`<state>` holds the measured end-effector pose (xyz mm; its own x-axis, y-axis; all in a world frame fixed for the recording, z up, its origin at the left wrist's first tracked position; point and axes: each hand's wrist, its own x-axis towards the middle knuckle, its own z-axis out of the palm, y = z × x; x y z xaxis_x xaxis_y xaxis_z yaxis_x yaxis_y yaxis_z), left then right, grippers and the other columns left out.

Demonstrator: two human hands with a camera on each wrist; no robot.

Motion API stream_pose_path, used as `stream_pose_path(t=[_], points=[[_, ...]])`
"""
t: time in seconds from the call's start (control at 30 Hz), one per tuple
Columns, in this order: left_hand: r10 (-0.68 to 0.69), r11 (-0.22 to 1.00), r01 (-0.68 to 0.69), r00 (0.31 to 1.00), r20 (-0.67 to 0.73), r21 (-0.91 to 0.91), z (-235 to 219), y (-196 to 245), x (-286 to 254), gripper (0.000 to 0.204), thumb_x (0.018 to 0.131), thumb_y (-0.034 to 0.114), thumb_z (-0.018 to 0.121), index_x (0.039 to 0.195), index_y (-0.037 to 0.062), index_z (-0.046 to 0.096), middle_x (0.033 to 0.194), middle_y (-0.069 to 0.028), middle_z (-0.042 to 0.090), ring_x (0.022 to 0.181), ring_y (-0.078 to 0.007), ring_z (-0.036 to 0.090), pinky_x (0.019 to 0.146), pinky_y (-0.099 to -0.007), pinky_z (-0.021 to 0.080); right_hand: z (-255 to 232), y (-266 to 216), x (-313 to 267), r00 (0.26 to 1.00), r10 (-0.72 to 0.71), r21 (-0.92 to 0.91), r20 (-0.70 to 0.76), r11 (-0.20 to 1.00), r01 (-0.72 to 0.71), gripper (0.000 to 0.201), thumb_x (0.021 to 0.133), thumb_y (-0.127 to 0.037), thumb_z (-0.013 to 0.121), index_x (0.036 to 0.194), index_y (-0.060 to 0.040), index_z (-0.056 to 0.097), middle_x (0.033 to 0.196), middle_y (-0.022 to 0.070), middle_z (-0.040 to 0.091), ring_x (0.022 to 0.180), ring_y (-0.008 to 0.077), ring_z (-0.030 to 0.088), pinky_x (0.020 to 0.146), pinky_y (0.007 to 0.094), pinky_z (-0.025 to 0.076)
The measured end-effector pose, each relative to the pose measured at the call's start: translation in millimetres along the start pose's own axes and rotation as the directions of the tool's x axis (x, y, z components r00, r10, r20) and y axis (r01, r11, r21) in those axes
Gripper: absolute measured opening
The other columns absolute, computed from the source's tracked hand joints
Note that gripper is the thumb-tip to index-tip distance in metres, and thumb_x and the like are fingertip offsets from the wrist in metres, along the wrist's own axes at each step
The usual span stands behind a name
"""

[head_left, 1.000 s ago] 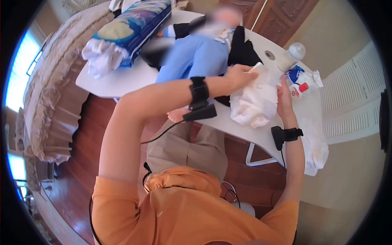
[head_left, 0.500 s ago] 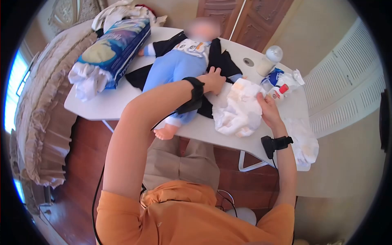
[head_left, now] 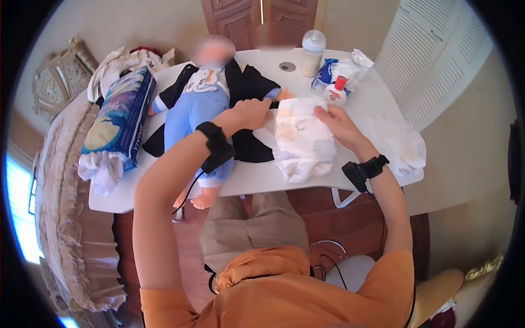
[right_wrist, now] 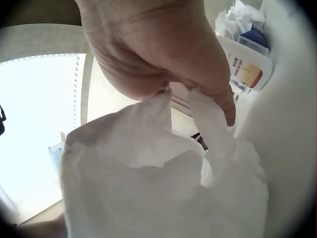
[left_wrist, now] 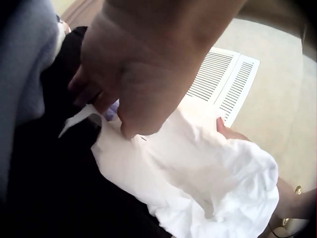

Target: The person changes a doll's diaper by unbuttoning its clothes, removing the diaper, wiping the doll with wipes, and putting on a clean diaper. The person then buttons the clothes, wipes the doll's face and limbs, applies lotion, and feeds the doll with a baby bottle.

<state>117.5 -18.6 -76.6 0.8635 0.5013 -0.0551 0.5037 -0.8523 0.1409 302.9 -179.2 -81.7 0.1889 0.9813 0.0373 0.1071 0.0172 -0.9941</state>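
A white diaper (head_left: 305,147) stands partly folded at the front of the table, between both hands. My left hand (head_left: 251,115) pinches its left edge near a side tab, the thumb pressing the white material in the left wrist view. On the other side my right hand (head_left: 343,128) pinches the upper right edge, and the right wrist view shows the material (right_wrist: 133,198) drawn up between thumb and fingers. Left of the diaper, a doll (head_left: 197,115) in light blue trousers lies on its back on a black garment (head_left: 254,147), close to my left hand.
On the white table (head_left: 254,188) stand a baby bottle (head_left: 313,54), a small red-capped bottle (head_left: 336,92) and a blue wipes pack (head_left: 324,76). More white crumpled material (head_left: 396,145) lies at the right. A blue diaper pack (head_left: 117,117) lies at the left edge.
My left hand lets go of the diaper's top, reaches left near the doll, then takes the diaper's left edge. The diaper has come down to the table, and the head view has turned right.
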Motion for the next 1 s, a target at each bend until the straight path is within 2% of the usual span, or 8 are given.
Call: stream_pose_path(t=[0.17,0.27,0.33,0.47,0.6,0.73,0.8,1.0], points=[[0.069,0.969,-0.088,0.994,-0.088,-0.232,-3,-15,-1,0.032,0.071,0.018,0.063,0.095,0.0035,0.048,0.075,-0.0149,0.059,0.070,-0.0290,0.059,0.065,-0.0366,0.047,-1,6,7,0.999,0.036,-0.048,0.023,0.998,-0.035,0.033,0.087,-0.031,0.049,0.091,0.0014,0.057,0.083,0.0017,0.058,0.071,0.0050,0.051,0.062,0.0209,0.042],[-0.282,0.833,0.288,0.956,0.086,-0.472,-20,-2,1,0.031,0.069,0.018,0.067,0.089,0.0000,0.051,0.074,-0.0125,0.058,0.070,-0.0241,0.059,0.066,-0.0350,0.048,1,5,7,0.998,0.056,-0.087,0.034,0.995,-0.053,0.033,0.087,-0.031,0.049,0.093,0.0005,0.056,0.085,0.0019,0.057,0.073,0.0052,0.051,0.063,0.0212,0.043],[-0.335,0.334,0.369,0.907,0.257,-0.867,-19,5,8,0.029,0.072,0.022,0.067,0.081,-0.0019,0.052,0.080,-0.0125,0.057,0.076,-0.0235,0.058,0.067,-0.0355,0.049,6,0,6,0.998,0.063,-0.085,0.013,0.994,-0.061,0.033,0.087,-0.031,0.048,0.094,0.0007,0.056,0.086,0.0026,0.058,0.074,0.0057,0.052,0.064,0.0217,0.044],[-0.350,-0.137,0.248,0.894,0.281,-0.959,-5,20,10,0.047,0.083,0.046,0.047,0.084,-0.0011,0.049,0.085,-0.0143,0.055,0.080,-0.0252,0.055,0.073,-0.0371,0.047,3,4,8,0.997,0.057,0.186,0.053,0.980,-0.066,0.033,0.088,-0.028,0.047,0.099,0.0016,0.054,0.090,0.0054,0.059,0.079,0.0088,0.055,0.069,0.0237,0.046],[-0.175,-0.339,0.327,0.899,0.401,-0.882,-7,43,-10,0.069,0.085,0.055,0.031,0.113,-0.0083,0.039,0.104,-0.0235,0.051,0.096,-0.0290,0.051,0.085,-0.0377,0.038,1,1,4,0.996,0.033,0.361,0.085,0.931,-0.061,0.033,0.088,-0.026,0.047,0.102,0.0030,0.053,0.093,0.0060,0.059,0.083,0.0105,0.056,0.072,0.0253,0.046],[-0.201,-0.339,0.347,0.882,0.427,-0.874,-7,53,-18,0.065,0.086,0.049,0.036,0.115,-0.0084,0.039,0.110,-0.0237,0.050,0.103,-0.0265,0.049,0.090,-0.0358,0.034,2,5,10,0.994,0.091,0.299,0.062,0.949,-0.105,0.036,0.087,-0.026,0.049,0.105,0.0047,0.052,0.096,0.0076,0.058,0.085,0.0119,0.055,0.074,0.0269,0.044],[0.090,-0.213,0.283,0.959,0.270,-0.935,5,47,-19,0.050,0.084,0.037,0.047,0.109,-0.0067,0.046,0.102,-0.0187,0.055,0.096,-0.0231,0.052,0.087,-0.0329,0.037,6,8,13,0.997,0.077,0.103,-0.012,0.992,-0.075,0.038,0.086,-0.025,0.048,0.106,0.0072,0.050,0.096,0.0097,0.058,0.084,0.0133,0.056,0.073,0.0273,0.044],[-0.173,-0.123,0.268,0.942,0.287,-0.955,25,39,-24,0.023,0.079,0.011,0.056,0.097,-0.0027,0.055,0.090,-0.0100,0.059,0.077,-0.0160,0.057,0.068,-0.0267,0.046,28,17,18,0.984,-0.082,-0.246,-0.161,0.968,0.040,0.046,0.084,-0.026,0.053,0.112,0.0095,0.045,0.091,0.0101,0.060,0.078,0.0096,0.055,0.064,0.0234,0.043]])
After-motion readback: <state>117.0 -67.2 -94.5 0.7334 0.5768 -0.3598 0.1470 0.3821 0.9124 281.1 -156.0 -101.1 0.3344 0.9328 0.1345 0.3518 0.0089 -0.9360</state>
